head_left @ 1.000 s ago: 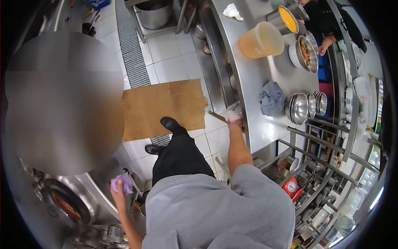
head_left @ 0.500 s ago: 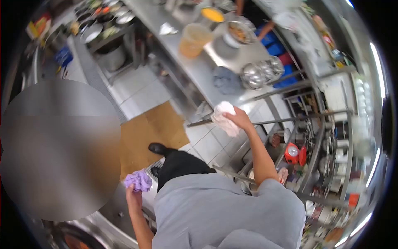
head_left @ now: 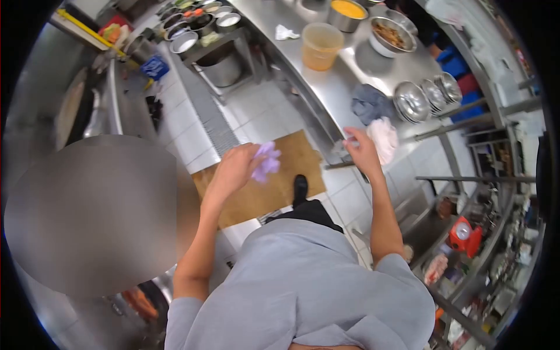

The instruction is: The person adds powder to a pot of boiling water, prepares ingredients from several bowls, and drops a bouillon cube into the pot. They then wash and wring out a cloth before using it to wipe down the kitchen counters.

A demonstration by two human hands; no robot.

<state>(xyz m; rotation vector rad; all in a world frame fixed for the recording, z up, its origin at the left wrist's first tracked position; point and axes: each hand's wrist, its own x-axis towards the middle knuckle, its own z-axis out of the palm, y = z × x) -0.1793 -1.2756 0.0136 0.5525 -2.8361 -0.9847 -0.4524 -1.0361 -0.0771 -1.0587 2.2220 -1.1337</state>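
My left hand [head_left: 236, 168] is closed on a crumpled purple cloth [head_left: 266, 161], held over the brown floor mat [head_left: 286, 151]. My right hand [head_left: 363, 153] is empty, with its fingers apart and slightly curled, beside the corner of the steel table [head_left: 332, 96]. Just right of it a pale pink cloth [head_left: 383, 140] hangs over the table's edge. A dark grey cloth [head_left: 371, 104] lies bunched on the table behind the pink one, next to stacked metal bowls [head_left: 412, 101].
On the table stand a plastic tub [head_left: 322, 46] of orange liquid, a pot of yellow food [head_left: 348, 14] and a bowl of brown food [head_left: 392, 36]. Sinks and a red scale [head_left: 462, 230] are at the right. A blurred disc covers the left.
The pink cloth has left my right hand and now lies on the table edge. My left hand has moved up and forward with the purple cloth. The view has shifted.
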